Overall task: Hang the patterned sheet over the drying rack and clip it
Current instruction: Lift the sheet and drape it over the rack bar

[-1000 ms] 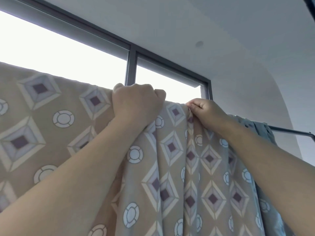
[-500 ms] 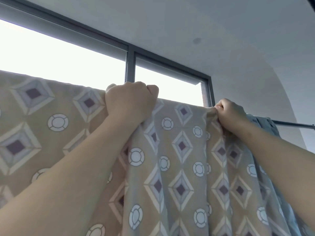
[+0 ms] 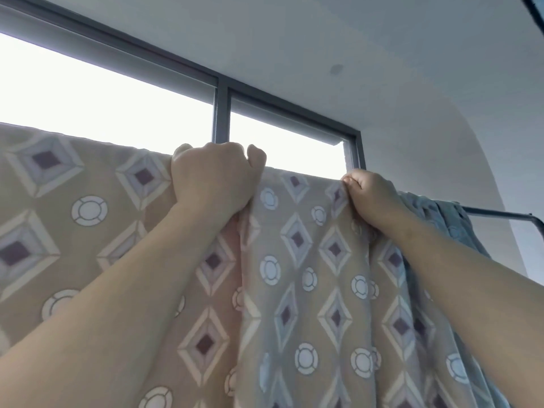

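Patterned sheet (image 3: 297,260): draped over the top rail, hanging down toward the camera, held at its top edge by both hands.

Left hand (image 3: 213,179): fist curled over the top fold, fingers wrapped round the sheet and probably the rail under it. The rail itself is hidden there.

Right hand (image 3: 369,195): thumb and fingers pinch the top edge further right, just beside a bunched grey-blue cloth (image 3: 435,210) that hangs on the same rail.

Change vs 1 s ago: the right hand sat close to the left, with tight pleats bunched under it. It now sits clearly further right, and the top edge between the hands runs flat and taut. The left hand has barely moved and acts as the anchor. Vertical folds still hang below the right hand, so the spread isn't finished.

Outward: bare drying rack (image 3: 500,214) bar sticks out to the right past the grey-blue cloth. The bright window (image 3: 103,107) with a dark frame is behind it, and the ceiling is above.

Read: the hang step is mostly done and the sheet is being smoothed along the rail. No clip is in view and both hands are busy, so clipping hasn't started. One hand has to let go to fetch a clip, and the sheet may slide if the drape is uneven front to back.
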